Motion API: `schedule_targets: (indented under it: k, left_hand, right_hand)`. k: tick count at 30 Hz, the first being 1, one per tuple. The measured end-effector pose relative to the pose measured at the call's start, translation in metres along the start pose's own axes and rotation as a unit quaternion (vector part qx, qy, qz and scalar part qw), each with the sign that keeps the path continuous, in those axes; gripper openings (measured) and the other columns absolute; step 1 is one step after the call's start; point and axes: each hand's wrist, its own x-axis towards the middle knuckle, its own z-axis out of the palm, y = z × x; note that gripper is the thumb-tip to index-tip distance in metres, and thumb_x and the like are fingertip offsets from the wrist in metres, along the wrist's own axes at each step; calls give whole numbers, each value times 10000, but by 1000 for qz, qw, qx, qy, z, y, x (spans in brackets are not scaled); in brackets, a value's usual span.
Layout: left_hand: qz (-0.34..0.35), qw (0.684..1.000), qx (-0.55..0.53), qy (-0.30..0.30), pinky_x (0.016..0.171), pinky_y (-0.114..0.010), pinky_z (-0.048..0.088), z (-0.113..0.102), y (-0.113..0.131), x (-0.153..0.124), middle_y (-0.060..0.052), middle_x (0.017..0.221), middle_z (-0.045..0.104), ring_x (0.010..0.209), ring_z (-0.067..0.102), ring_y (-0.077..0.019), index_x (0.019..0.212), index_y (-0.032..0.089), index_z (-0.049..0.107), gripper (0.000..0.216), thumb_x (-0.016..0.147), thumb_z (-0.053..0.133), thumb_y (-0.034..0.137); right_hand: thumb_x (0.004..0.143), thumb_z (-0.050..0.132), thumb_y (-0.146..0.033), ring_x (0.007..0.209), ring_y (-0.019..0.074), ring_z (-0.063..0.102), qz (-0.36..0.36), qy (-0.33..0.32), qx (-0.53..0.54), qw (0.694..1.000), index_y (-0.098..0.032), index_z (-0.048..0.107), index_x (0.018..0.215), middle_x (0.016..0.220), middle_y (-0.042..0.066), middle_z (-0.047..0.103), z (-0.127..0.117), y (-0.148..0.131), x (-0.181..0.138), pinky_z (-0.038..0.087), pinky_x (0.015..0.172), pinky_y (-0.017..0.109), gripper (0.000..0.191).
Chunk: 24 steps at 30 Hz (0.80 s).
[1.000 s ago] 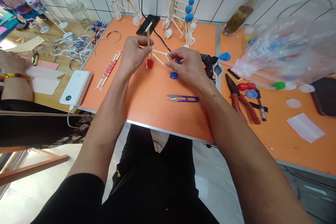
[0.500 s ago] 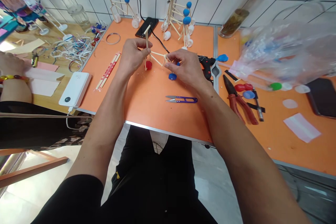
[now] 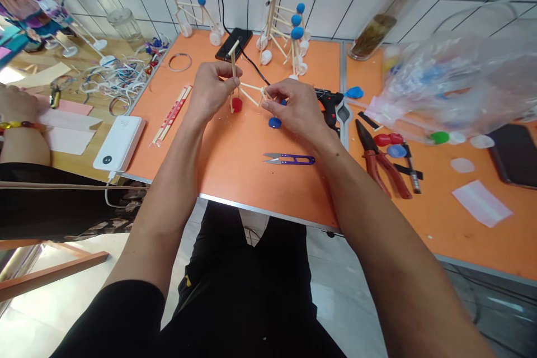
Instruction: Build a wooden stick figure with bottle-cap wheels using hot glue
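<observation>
Both my hands grip a small bicycle-shaped frame of thin wooden sticks (image 3: 250, 92) above the orange table. My left hand (image 3: 212, 86) is closed on its upright front, where a short crossbar tops the stick. My right hand (image 3: 293, 103) pinches the other end, near a joint of several sticks. A red bottle cap (image 3: 237, 104) is at the foot of the left upright, and a blue cap (image 3: 275, 122) shows under my right fingers. Purple-handled thread snips (image 3: 289, 159) lie nearer to me on the table.
Similar stick models with blue balls (image 3: 297, 19) stand at the back by a black phone (image 3: 234, 43). A glue gun (image 3: 329, 103), pliers (image 3: 384, 162) and a plastic bag (image 3: 453, 72) lie right. Left are chopsticks (image 3: 172, 114), a power bank (image 3: 119, 142) and another person's hand (image 3: 19, 103).
Hardly anything differs: the whole view has shifted very slightly, while both hands keep the same grip on the stick frame.
</observation>
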Motion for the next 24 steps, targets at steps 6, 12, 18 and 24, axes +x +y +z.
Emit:
schedule_targets:
  k: [6,12,18,24]
  left_hand:
    - [8,1000,-2,0,915,-432,686,0,-3,1,-54,942,855,1044,802,-295,933,282,807,60,875,803,297]
    - [9,1000,-1,1,932,-444,698,0,-3,2,-50,921,842,1048,807,-303,928,281,802,47,888,818,300]
    - [1,1000,-3,-1,964,-454,705,0,-1,0,-48,946,849,1050,804,-295,937,285,806,42,898,819,293]
    - [0,1000,-1,1,924,-447,702,0,-2,0,-48,927,838,1028,809,-293,928,285,807,36,892,813,282]
  right_hand:
    - [945,858,-269,988,320,708,-9,2,-3,1000,-280,753,977,1007,72,762,1,2,1,588,979,535,110]
    - [955,873,-288,968,322,715,-7,5,-12,1000,-294,757,978,1006,68,781,1,1,0,609,989,560,119]
    - [947,861,-242,967,330,706,-12,3,-18,1000,-300,735,941,997,76,760,1,1,0,604,996,587,139]
    - [932,855,-227,954,319,686,-11,4,-19,1000,-303,724,940,983,62,752,0,-1,0,607,994,577,152]
